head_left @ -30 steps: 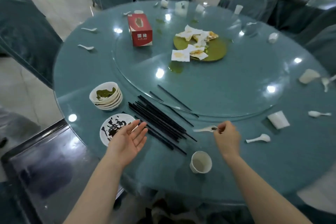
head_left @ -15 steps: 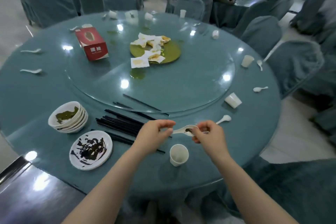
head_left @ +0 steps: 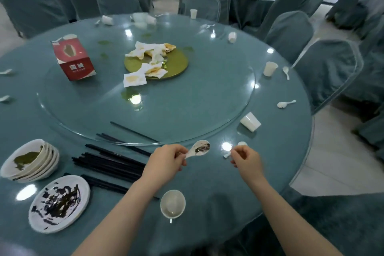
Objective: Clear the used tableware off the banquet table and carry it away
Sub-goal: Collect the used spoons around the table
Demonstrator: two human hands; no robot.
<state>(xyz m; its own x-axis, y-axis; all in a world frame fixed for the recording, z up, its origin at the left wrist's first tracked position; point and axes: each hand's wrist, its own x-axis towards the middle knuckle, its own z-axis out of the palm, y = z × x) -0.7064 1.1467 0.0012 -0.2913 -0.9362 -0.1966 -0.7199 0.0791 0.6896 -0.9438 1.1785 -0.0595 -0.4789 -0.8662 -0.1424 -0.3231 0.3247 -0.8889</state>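
Holding a dirty white spoon [head_left: 198,148] by its handle, my left hand [head_left: 168,162] pinches it just above the table [head_left: 207,183] at lower centre of the frame, bowl end pointing up and right. My right hand [head_left: 246,161], a little to the right and apart from that spoon, curls its fingers over a second white spoon [head_left: 239,147] lying on the table; I cannot tell whether it grips it yet. An upright white cup [head_left: 172,203] stands below and between my hands. To the left lie a loose bundle of black chopsticks [head_left: 108,162], one sauce-smeared plate [head_left: 59,202] at lower left, and a stack of about four bowls [head_left: 29,160] above it. On the glass turntable [head_left: 187,110] sit one red tissue box [head_left: 72,58] and one green plate [head_left: 172,62] with crumpled napkins. At right I count two more spoons and three paper cups, one tipped over; further cups along the far edge are too blurred to count.
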